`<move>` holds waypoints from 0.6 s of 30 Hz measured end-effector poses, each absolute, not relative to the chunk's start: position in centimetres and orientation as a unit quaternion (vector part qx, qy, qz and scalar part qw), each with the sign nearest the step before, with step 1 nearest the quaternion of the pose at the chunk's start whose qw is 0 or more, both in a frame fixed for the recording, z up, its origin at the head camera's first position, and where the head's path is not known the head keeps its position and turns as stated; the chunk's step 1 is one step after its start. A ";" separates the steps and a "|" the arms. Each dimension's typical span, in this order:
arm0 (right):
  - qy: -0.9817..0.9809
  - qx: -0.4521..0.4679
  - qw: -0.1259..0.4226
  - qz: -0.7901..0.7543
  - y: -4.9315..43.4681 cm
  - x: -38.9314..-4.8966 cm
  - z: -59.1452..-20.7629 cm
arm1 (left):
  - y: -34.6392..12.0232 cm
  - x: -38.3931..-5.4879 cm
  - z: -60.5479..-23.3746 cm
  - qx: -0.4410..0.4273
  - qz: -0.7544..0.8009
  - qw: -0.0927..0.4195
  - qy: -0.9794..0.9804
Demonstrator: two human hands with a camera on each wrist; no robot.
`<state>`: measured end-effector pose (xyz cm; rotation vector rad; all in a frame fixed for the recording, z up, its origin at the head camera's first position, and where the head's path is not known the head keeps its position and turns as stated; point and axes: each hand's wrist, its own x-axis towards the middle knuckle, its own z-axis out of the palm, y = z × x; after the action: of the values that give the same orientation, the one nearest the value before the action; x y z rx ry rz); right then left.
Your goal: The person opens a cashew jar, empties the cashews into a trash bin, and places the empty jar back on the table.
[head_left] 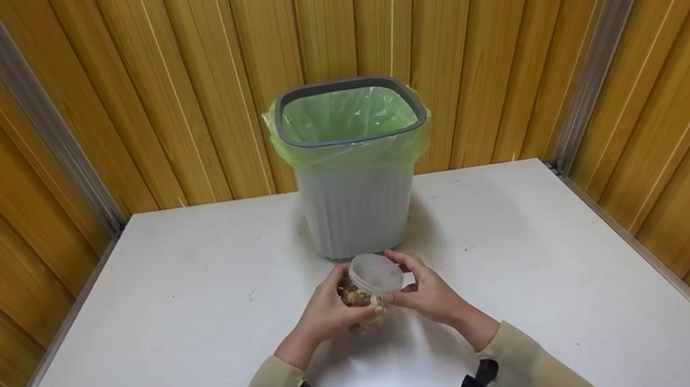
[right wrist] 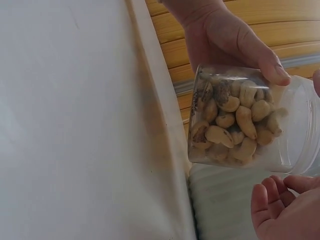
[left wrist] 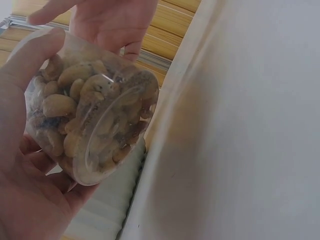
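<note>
A clear plastic jar of cashew nuts (right wrist: pixel 235 122) is held off the table, tilted, in my left hand (head_left: pixel 328 310). The left thumb and fingers curl round its side, as the left wrist view shows the jar (left wrist: pixel 95 110) from its base end. Some nuts carry dark spots. On the jar's mouth sits a translucent white lid (head_left: pixel 376 274). My right hand (head_left: pixel 425 290) grips the lid's rim, thumb on the near side and fingers on the far side. In the right wrist view part of the lid (right wrist: pixel 312 125) runs out of frame.
A pale grey trash bin (head_left: pixel 358 212) with a dark rim and a green bag liner (head_left: pixel 353 155) stands just beyond the hands. Beneath is a white table (head_left: pixel 212 306). Wood-look panels (head_left: pixel 200 72) enclose the back and both sides.
</note>
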<state>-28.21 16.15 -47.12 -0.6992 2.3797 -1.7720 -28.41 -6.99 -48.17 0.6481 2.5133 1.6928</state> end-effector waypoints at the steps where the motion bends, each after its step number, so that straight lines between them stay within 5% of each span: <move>1: 0.782 -0.221 0.040 -0.581 16.1 -28.2 -47.1 | -7.0 -28.4 -48.2 0.208 0.548 0.023 0.810; 18: 0.777 -0.213 0.036 -0.591 16.1 -28.4 -47.2 | -6.9 -28.4 -48.2 0.213 0.552 0.017 0.806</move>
<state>-28.42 16.13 -47.24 -0.6542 2.3883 -1.8146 -28.45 -6.88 -48.15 0.6604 2.5056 1.7139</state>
